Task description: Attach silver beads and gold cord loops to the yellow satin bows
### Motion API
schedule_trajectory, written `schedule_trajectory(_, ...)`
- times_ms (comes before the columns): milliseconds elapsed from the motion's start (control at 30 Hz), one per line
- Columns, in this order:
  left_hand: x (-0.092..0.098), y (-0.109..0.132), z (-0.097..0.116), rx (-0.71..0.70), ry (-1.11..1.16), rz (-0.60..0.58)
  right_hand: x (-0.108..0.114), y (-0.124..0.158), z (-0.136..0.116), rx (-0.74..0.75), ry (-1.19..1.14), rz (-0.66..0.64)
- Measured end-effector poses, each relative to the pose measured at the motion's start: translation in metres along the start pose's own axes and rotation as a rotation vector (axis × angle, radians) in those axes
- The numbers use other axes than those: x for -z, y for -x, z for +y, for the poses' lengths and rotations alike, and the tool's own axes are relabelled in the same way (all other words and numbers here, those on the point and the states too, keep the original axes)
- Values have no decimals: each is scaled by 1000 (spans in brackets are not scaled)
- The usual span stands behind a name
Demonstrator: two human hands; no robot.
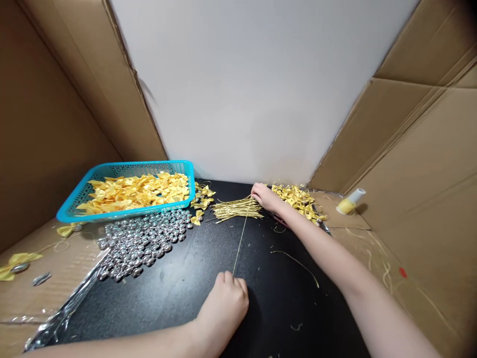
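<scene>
My left hand (pixel 225 301) is a closed fist low in the middle, gripping the end of a thin gold cord (pixel 240 243). That cord runs taut and straight up to a bundle of cut gold cords (pixel 236 209) lying crosswise on the black work surface (pixel 208 263). At the bundle's right end my right hand (pixel 265 195) is closed, its fingertips pinched on gold cord; exactly which strands they hold is hidden. Just right of that hand lies a pile of yellow bows (pixel 298 199) with gold cord among them.
At the left a blue basket (pixel 63 211) holds yellow ribbon bows (pixel 137 191). Many shiny silver beads (pixel 145 243) spread in front of it. A white cone with yellow thread (pixel 350 201) stands at the right. Cardboard walls (pixel 421 159) flank a white back panel (pixel 253 89). A loose cord (pixel 298 263) lies right.
</scene>
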State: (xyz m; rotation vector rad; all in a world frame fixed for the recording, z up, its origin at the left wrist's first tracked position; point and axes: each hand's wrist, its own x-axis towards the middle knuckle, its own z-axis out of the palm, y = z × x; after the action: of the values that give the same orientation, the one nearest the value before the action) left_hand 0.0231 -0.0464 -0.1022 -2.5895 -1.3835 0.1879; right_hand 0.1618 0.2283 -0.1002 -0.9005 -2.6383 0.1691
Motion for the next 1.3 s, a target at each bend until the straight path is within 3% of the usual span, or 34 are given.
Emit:
schedule_trajectory(267, 4, -13, 19, 71, -66, -62, -23, -22, -4, 55, 60, -55)
schedule_trajectory(400, 11, -17, 25, 83, 25, -131, -23, -24, -9, 55, 57, -77)
schedule_trajectory(567, 30, -30, 15, 79, 158, -194, -13, -19, -24, 33, 4, -51)
schedule_trajectory(667, 44, -33, 3, -39, 274, -166, -12, -14, -50, 70, -46, -34)
schedule_trajectory(767, 50, -27, -9, -213, 444, -48, -19, -10, -80, 143, -90, -103)
schedule_trajectory(867, 41, -16, -27, -269, 598, 110, -30, -9, -98, 108, -116, -126)
schedule_trajectory(1000, 11, -10, -62, -190, 707, 289, -34, -7, -103, 63, -104, -144)
schedule_trajectory(1167, -26, -14, -104, 50, 682, 421, -27, -6, -104, 76, -81, -187)
schedule_trajectory(1300, -40, -17, -123, 233, 579, 516, -24, -6, -105, 87, -78, -146)
